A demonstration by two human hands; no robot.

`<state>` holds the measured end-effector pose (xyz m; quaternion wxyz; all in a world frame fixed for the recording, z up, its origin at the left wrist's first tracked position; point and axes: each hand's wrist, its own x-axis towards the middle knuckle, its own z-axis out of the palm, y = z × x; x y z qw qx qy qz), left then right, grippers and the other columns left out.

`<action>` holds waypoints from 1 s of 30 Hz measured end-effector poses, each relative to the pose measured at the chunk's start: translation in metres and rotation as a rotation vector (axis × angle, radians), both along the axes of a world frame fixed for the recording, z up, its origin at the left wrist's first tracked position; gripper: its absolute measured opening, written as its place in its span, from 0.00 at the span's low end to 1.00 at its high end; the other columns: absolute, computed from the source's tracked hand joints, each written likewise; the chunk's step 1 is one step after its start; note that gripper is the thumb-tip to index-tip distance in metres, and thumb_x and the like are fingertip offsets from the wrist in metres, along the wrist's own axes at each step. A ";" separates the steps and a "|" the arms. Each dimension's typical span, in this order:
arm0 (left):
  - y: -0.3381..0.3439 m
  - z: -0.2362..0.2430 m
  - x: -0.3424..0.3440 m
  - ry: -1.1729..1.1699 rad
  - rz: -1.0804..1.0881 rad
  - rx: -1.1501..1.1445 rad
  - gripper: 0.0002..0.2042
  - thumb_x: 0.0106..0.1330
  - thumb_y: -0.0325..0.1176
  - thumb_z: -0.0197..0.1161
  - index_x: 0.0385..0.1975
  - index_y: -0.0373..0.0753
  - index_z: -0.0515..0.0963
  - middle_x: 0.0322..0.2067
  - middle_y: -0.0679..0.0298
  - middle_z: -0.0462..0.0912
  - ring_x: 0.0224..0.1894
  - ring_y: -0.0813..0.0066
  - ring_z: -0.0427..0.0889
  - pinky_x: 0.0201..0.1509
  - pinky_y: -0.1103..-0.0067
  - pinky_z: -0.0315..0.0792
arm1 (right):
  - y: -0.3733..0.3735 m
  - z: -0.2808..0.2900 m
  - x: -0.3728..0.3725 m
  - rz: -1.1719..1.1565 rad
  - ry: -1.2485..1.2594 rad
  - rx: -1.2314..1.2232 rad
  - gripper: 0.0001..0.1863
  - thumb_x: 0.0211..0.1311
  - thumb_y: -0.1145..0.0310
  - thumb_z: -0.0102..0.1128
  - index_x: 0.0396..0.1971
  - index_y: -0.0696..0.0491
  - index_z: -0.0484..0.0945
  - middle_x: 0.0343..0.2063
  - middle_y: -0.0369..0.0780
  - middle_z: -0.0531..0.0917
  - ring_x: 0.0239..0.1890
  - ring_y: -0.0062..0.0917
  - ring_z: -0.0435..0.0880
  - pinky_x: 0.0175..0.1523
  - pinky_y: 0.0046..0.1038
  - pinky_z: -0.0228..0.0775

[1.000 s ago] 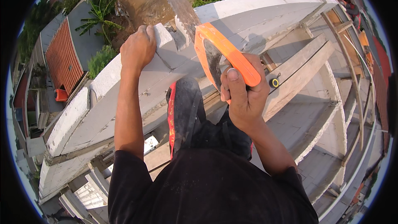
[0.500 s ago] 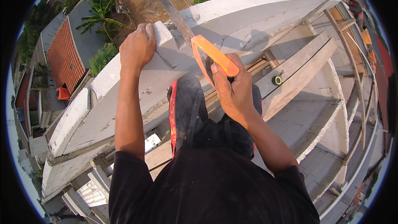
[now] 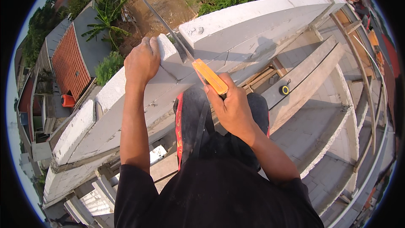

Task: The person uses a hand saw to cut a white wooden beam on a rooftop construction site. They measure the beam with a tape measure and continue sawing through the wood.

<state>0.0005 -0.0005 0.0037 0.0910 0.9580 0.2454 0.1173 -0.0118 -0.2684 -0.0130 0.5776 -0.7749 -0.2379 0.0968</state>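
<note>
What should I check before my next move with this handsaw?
1. Right hand closed around the orange saw handle: ok.
2. Left hand apart from the saw blade: ok; it rests on the pale block to the blade's left.
3. Hands protected: not ok; both are bare.
4. Blade teeth seated against the block: cannot tell; the contact is not clear from this angle.
5. Tape measure out of the saw's way: ok; it lies on the wooden planks, right of your right hand.
6. Firm footing: cannot tell; your feet are hidden.
</note>
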 end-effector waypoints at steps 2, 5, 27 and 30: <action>0.001 0.002 -0.001 -0.013 0.003 0.008 0.25 0.82 0.49 0.42 0.46 0.33 0.81 0.39 0.37 0.88 0.46 0.35 0.87 0.54 0.50 0.77 | -0.008 0.010 -0.001 0.011 0.160 0.104 0.13 0.77 0.64 0.63 0.49 0.59 0.78 0.21 0.35 0.77 0.20 0.19 0.76 0.28 0.27 0.66; -0.003 -0.003 -0.002 -0.012 0.003 0.007 0.25 0.82 0.49 0.43 0.45 0.33 0.81 0.38 0.38 0.88 0.45 0.36 0.87 0.53 0.50 0.77 | -0.027 0.019 -0.005 -0.038 0.054 0.333 0.16 0.80 0.60 0.58 0.46 0.60 0.74 0.23 0.36 0.75 0.19 0.18 0.72 0.24 0.25 0.66; -0.052 0.037 0.028 0.055 -0.418 0.001 0.34 0.59 0.66 0.72 0.41 0.33 0.87 0.36 0.55 0.91 0.46 0.49 0.90 0.49 0.60 0.82 | -0.074 0.046 -0.003 -0.331 -0.171 0.519 0.18 0.79 0.58 0.55 0.45 0.62 0.73 0.21 0.38 0.72 0.17 0.21 0.69 0.20 0.25 0.65; -0.039 0.039 0.034 0.322 -0.447 0.215 0.38 0.50 0.70 0.75 0.43 0.34 0.87 0.41 0.54 0.91 0.46 0.51 0.90 0.51 0.60 0.80 | -0.068 0.043 -0.003 -0.340 -0.183 0.541 0.18 0.79 0.59 0.55 0.45 0.62 0.73 0.20 0.38 0.72 0.17 0.20 0.69 0.20 0.25 0.65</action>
